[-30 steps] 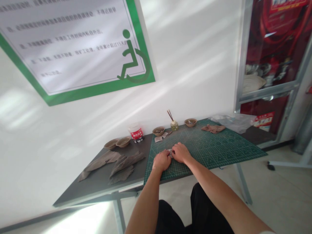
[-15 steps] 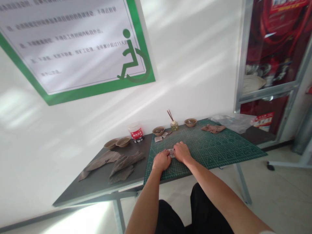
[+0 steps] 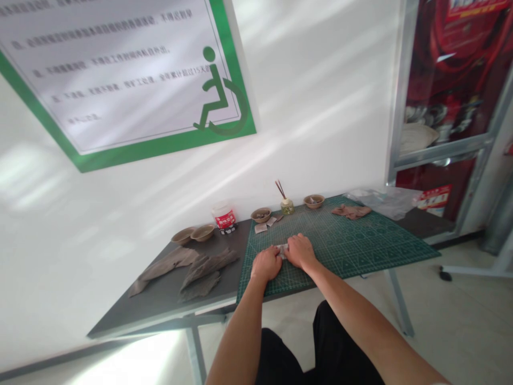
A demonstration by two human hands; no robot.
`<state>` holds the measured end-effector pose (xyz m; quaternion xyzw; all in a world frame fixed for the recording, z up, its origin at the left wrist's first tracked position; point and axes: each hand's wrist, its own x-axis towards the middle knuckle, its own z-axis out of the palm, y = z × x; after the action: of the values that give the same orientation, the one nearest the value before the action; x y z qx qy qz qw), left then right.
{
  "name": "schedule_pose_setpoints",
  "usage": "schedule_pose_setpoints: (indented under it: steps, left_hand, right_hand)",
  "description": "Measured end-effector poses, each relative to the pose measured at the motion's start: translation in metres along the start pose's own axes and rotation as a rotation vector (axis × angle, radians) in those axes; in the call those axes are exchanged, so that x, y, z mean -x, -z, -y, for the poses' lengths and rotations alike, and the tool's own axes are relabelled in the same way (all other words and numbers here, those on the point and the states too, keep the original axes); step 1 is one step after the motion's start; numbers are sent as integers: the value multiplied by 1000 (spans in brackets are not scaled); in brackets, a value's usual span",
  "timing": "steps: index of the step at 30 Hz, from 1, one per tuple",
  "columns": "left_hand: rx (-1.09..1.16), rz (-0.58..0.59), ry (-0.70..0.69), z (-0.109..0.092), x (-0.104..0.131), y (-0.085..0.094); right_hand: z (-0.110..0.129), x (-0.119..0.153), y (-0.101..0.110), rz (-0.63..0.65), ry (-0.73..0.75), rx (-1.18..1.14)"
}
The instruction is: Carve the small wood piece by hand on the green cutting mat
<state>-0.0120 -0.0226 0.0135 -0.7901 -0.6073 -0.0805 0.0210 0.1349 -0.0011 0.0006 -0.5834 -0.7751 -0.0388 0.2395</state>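
Note:
A small pale piece [image 3: 282,251], too small to make out well, lies on the green cutting mat [image 3: 352,240] near its front left part. My left hand [image 3: 266,264] has its curled fingers on the piece's left end. From the right, my right hand [image 3: 300,251] grips the other end, fingers bent and pressed together. Behind them on the mat are pale square pieces [image 3: 261,228] beside a small bowl [image 3: 261,215] with little things in it.
Grey-brown cloths [image 3: 206,270] and two bowls [image 3: 202,233] lie on the table's left part, near a red-labelled jar [image 3: 225,218]. Further back stand a bottle with sticks [image 3: 287,206] and another bowl [image 3: 313,201]. A brown cloth [image 3: 351,212] and plastic bag [image 3: 390,199] are at right.
The pale piece between my hands looks slightly different, with less shine. Both hands have stayed in nearly the same place.

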Motion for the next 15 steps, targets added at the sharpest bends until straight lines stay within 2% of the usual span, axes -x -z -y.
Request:
schedule_pose_setpoints:
  steps: [7, 15]
  left_hand:
    - [-15, -40, -34, 7, -4, -8]
    - [-17, -21, -14, 4, -2, -5]
  right_hand:
    - [-3, -3, -5, -5, 15, 15]
    - [-2, -3, 1, 35, 118, -16]
